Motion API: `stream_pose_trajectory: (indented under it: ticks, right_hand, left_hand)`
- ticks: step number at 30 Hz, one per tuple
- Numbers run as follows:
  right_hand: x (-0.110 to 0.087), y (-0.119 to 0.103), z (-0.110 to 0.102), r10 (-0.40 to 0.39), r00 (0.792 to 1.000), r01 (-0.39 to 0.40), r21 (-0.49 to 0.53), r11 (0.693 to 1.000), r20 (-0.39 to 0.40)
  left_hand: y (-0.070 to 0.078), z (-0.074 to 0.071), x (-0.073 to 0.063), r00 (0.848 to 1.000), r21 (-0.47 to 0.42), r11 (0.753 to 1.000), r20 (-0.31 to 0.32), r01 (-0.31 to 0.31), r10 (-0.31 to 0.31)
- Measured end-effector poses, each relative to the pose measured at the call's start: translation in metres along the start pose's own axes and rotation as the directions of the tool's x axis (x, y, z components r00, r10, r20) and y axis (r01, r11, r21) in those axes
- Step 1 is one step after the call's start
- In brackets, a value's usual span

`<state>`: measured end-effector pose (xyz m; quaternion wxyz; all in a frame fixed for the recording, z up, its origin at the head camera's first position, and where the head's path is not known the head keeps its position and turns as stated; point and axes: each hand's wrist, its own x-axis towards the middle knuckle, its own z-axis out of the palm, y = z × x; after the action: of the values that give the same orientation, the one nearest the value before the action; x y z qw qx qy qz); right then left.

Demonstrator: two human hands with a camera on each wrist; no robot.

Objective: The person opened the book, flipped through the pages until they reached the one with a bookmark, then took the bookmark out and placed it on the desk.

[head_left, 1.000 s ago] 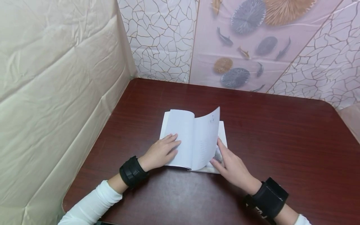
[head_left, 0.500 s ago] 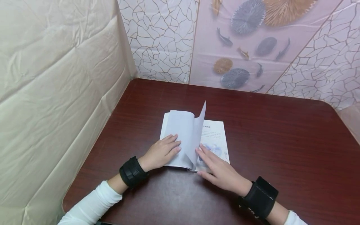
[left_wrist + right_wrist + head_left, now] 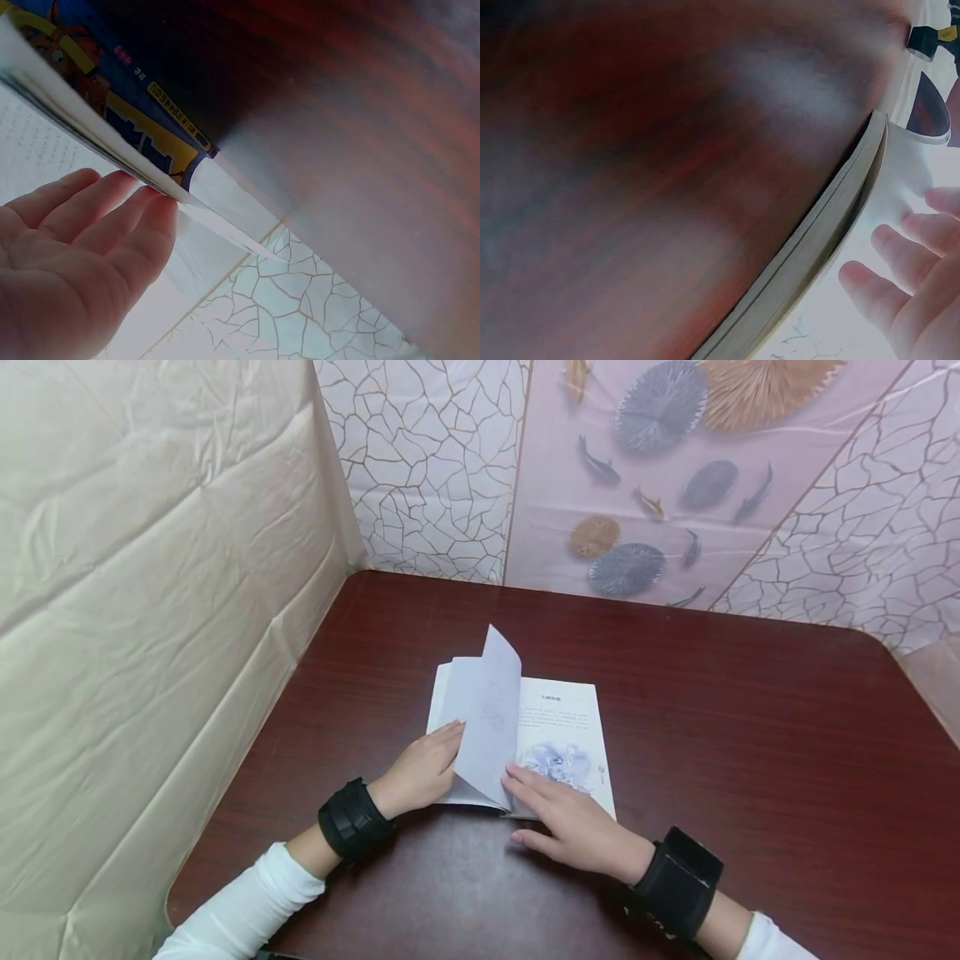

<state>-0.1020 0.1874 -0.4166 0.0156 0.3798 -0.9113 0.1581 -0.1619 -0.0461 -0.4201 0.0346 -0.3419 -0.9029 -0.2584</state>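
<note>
An open book [image 3: 566, 718] lies on the brown table, its right page bearing a printed heading, lines of text and a bluish picture. One loose page [image 3: 491, 718] stands up from the spine and leans left. My left hand [image 3: 420, 768] rests on the left-hand pages, its fingertips partly hidden behind that leaning page. My right hand [image 3: 573, 827] lies over the lower right page, fingers extended, with fingertips at the foot of the raised page near the spine. In the left wrist view a blue and yellow illustrated cover [image 3: 142, 97] shows beside the page edges.
The dark red-brown table [image 3: 712, 718] extends around the book. A cream cloth wall [image 3: 172, 610] borders it on the left, and a patterned backdrop [image 3: 435, 468] hangs behind. Each wrist wears a black strap [image 3: 356, 821].
The raised page has swung from the right side over to the left, uncovering the right page. My right hand has moved left with it; my left hand has stayed in place.
</note>
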Motion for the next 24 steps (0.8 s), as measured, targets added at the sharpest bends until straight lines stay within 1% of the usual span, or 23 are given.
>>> stream_pose_trajectory:
  ticks: [4,8,11,14,19,24]
  right_hand:
    - [0.0008,-0.0002,-0.0006,-0.028,1.0,0.028,-0.014,0.999,0.006]
    - [0.0022,-0.0001,-0.0019,-0.028,0.999,0.029,-0.018,0.999,0.036]
    - [0.0024,-0.0002,-0.0028,-0.02,0.998,0.022,-0.021,1.0,0.059]
    - [0.0027,-0.0005,-0.0033,-0.015,0.997,0.016,-0.018,1.0,0.075]
    - [0.003,-0.0007,-0.0038,-0.012,0.997,0.012,-0.01,1.0,0.08]
    - [0.0032,-0.0006,-0.004,-0.012,0.997,0.013,-0.012,1.0,0.082]
  left_hand:
    - [0.0,0.0,-0.0011,1.0,-0.027,1.0,-0.02,0.001,-0.002]
    - [-0.0003,0.0001,-0.0019,0.999,-0.051,0.999,-0.04,-0.007,0.005]
    - [-0.0007,0.0006,-0.0022,0.998,-0.035,0.999,-0.055,-0.009,0.007]
    - [-0.0008,0.0005,-0.002,0.998,-0.03,1.0,-0.061,0.006,-0.008]
    - [0.0001,-0.0009,-0.001,0.998,-0.039,0.999,-0.053,0.032,-0.034]
    - [0.0002,-0.0009,-0.0008,0.997,-0.028,0.999,-0.062,0.033,-0.035]
